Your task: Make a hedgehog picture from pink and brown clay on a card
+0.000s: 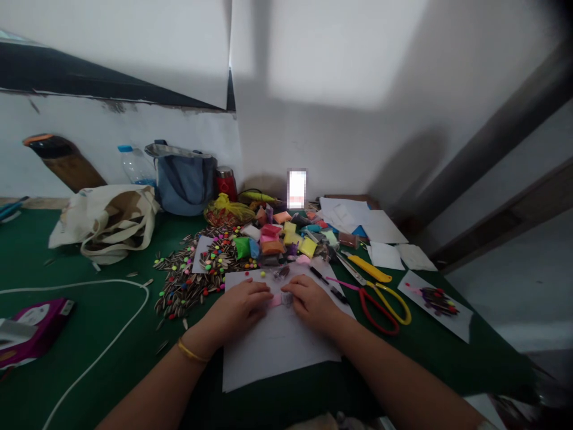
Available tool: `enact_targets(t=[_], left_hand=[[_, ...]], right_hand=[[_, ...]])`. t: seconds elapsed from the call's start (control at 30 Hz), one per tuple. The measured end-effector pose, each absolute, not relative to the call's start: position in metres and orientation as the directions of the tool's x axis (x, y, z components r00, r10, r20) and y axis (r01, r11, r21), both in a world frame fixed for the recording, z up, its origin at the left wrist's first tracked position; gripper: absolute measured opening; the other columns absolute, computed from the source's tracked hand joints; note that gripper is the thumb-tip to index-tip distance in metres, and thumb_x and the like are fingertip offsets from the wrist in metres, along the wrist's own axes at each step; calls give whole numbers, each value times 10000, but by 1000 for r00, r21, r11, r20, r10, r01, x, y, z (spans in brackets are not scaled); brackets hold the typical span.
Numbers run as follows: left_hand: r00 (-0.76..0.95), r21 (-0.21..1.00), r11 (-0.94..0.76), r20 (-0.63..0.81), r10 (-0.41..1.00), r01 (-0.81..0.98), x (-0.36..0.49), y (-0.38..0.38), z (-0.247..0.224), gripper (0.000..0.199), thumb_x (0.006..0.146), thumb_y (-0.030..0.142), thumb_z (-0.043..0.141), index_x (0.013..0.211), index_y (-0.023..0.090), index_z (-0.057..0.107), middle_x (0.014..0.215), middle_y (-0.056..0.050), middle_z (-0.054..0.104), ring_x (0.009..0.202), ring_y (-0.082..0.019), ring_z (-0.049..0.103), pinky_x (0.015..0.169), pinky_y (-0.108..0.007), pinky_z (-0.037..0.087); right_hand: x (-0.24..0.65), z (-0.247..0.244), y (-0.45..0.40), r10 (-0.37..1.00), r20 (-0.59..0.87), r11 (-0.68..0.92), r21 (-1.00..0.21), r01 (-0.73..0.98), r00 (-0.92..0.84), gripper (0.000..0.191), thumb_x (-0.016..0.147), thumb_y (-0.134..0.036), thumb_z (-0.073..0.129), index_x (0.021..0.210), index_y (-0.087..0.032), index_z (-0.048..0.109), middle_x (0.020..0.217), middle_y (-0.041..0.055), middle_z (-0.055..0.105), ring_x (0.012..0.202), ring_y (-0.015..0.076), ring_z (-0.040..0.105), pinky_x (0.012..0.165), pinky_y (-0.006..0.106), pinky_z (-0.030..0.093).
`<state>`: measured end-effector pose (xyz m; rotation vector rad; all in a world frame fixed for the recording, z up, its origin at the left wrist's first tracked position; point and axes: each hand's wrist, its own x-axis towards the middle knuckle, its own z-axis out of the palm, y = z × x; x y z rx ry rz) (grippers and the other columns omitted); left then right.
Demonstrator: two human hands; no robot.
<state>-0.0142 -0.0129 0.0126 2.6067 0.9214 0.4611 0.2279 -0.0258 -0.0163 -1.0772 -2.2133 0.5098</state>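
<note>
Between my two hands lies a small pink clay packet with a clear plastic end, low over a sheet of white paper. My left hand, with a yellow band at its wrist, has its fingers curled in at the packet's left side. From the right, my right hand pinches at the clear end, its fingers bent. Both sets of fingertips are partly hidden. Just beyond them a crumpled clear wrapper rests on the paper, near a black pen.
Sunflower seeds mixed with coloured balls spread at the left, beside several coloured clay packets. Red-handled scissors, a yellow cutter and a seed-decorated card lie right. A bright phone stands behind; a white cable curves left.
</note>
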Motion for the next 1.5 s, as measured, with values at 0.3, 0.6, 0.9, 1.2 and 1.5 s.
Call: enact_targets(t=[0.3,0.6,0.9,1.2,1.5], left_hand=[[746,337,-764,214,631,550,-10,-16,7,293,944,273,490,1188,327,644,1187,-78,595,1088,-224,547,950,-402,451],[744,338,-780,261,615,526,-10,-16,5,278,935,269,508,1167,309,657,1153,-82,599,1058,-216,555,931,-395,470],[740,339,-770,244,627,541,-9,-17,7,266,912,239,540,1143,295,658,1148,-80,593,1058,-224,545,922,-389,467],[732,329,-770,260,630,546,-8,-18,6,297,905,227,541,1179,286,640,1149,-86,597,1072,-227,547,951,-409,457],[758,274,-803,273,592,529,-11,-15,7,249,913,275,537,1099,320,696,1176,-80,624,1083,-236,563,979,-463,417]], right_hand=[[224,-17,-27,796,288,604,-414,681,-532,407,810,-91,558,1193,-199,638,996,75,588,963,217,511,891,371,430],[223,-21,-27,797,265,603,-399,691,-543,463,785,-87,574,1215,-253,620,1013,55,565,939,210,497,868,363,403],[222,-19,-27,791,250,611,-375,698,-558,472,776,-81,568,1205,-269,624,1010,53,562,944,214,496,880,375,397],[223,-21,-28,804,276,595,-389,703,-527,448,836,-113,535,1272,-211,564,1084,86,594,1022,230,512,941,390,416],[225,-23,-25,795,294,606,-423,674,-530,479,794,-72,536,1253,-201,577,1083,85,603,1028,226,534,977,399,416]])
